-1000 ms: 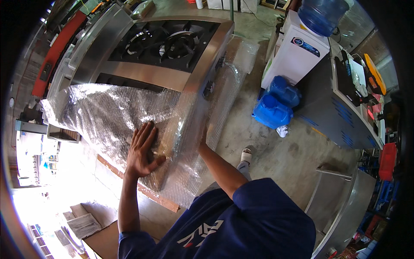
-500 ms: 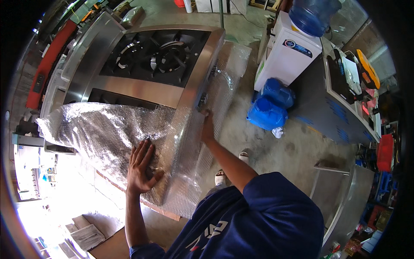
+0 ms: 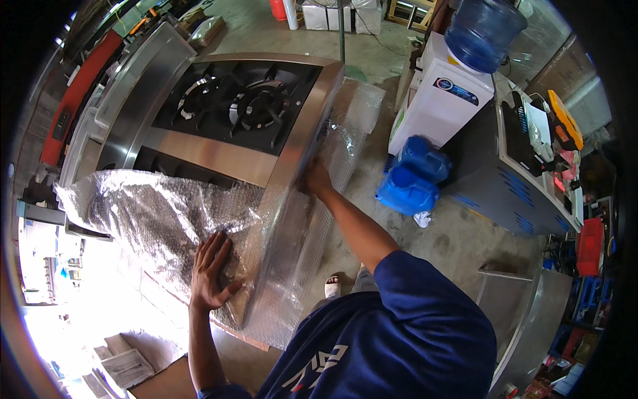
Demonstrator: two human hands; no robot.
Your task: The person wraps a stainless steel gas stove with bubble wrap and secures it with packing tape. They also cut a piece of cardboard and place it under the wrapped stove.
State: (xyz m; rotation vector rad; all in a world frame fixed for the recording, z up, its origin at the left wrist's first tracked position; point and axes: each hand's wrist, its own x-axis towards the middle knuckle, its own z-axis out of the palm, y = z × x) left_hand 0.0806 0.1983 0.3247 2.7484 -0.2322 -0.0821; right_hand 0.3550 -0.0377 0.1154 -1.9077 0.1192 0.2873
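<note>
A stainless steel gas stove (image 3: 206, 145) with black burner grates stands in front of me, its near-left part covered by clear bubble wrap (image 3: 143, 206). My left hand (image 3: 211, 272) lies flat on the wrap near the stove's front corner, fingers stretched and slightly apart. At the stove's front panel, my right hand (image 3: 315, 178) is curled over the place where a control knob sits. Its fingertips are mostly hidden against the panel. More bubble wrap (image 3: 352, 123) hangs along the front side.
To the right stand a white water dispenser (image 3: 438, 96) with a blue bottle (image 3: 484, 33) and two blue jugs (image 3: 407, 189) on the floor. Further right is a grey cabinet (image 3: 495, 166) with tools on top. A metal sheet piece (image 3: 531, 319) stands at lower right.
My right hand has moved from below the knob up onto it, its fingers closing in. My left hand stays flat on the wrap. The whole view has shifted slightly.
</note>
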